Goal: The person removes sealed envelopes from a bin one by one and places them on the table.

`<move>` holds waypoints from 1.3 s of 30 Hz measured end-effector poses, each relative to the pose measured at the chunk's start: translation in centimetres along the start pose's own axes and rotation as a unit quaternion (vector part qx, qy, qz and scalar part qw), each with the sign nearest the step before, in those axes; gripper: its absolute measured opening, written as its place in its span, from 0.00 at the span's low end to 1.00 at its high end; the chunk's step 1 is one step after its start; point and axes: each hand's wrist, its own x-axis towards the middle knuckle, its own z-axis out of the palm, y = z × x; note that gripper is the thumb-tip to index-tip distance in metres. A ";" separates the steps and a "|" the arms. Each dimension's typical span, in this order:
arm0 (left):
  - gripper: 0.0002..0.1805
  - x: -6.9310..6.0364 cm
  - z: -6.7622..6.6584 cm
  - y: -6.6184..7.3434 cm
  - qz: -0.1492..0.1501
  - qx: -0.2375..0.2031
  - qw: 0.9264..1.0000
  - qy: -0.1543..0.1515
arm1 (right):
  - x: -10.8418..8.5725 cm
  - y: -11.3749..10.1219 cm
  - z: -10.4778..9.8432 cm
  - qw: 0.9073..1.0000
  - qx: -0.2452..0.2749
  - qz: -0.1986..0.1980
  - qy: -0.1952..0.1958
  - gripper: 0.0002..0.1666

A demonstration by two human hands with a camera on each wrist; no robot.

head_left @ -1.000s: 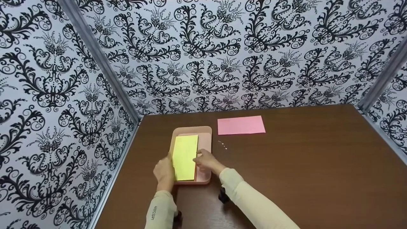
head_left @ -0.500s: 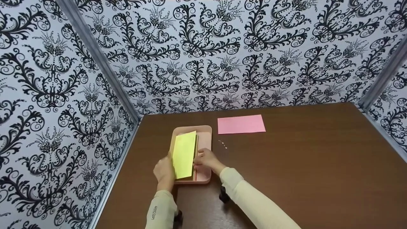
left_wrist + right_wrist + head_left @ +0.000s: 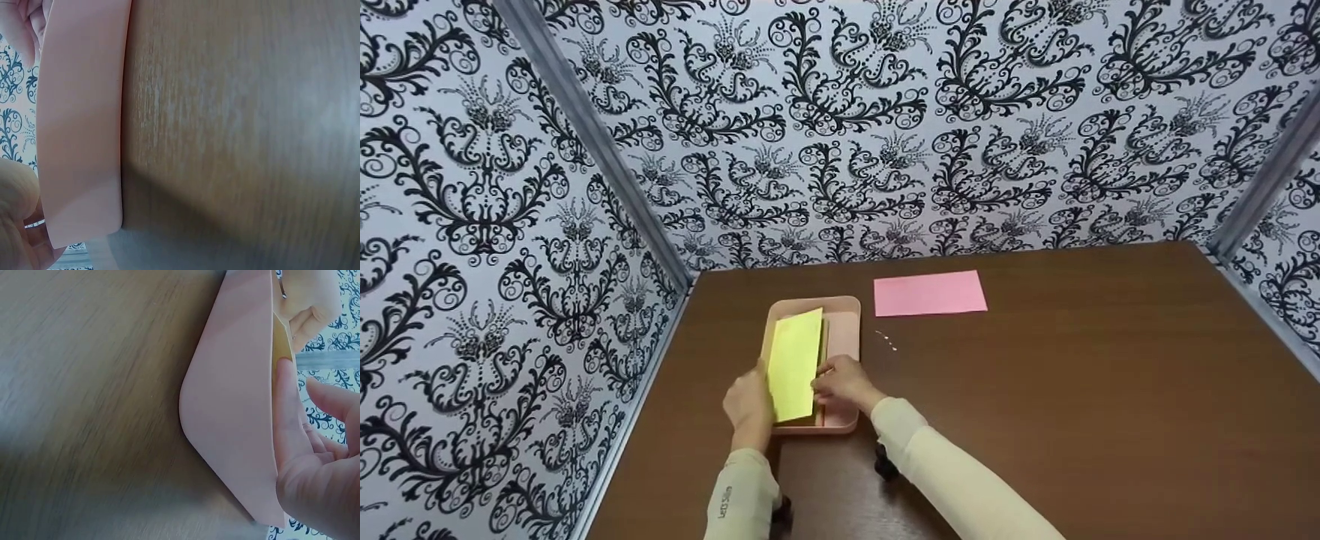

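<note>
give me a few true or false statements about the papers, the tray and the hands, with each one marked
1. The pink paper lies on the table, apart from the tray. True.
2. The left hand and the right hand are on opposite sides of the yellow paper. True.
3. The yellow paper lies flat. False: it slants, with its right edge raised.
4. The left hand touches the pink paper. False: it is at the left side of the tray, well away from the pink paper.
5. The tray is blue. False: it is pink.
</note>
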 end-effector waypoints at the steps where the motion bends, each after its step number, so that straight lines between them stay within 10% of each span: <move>1: 0.22 0.0 0.0 0.0 -0.002 -0.001 1.000 -0.005 | 0.0 0.0 0.0 1.000 -0.004 0.002 0.002 0.16; 39: 0.24 0.0 -0.1 0.1 -0.011 -0.026 1.000 -0.003 | -0.9 -0.8 0.4 0.998 -0.034 -0.010 0.050 0.09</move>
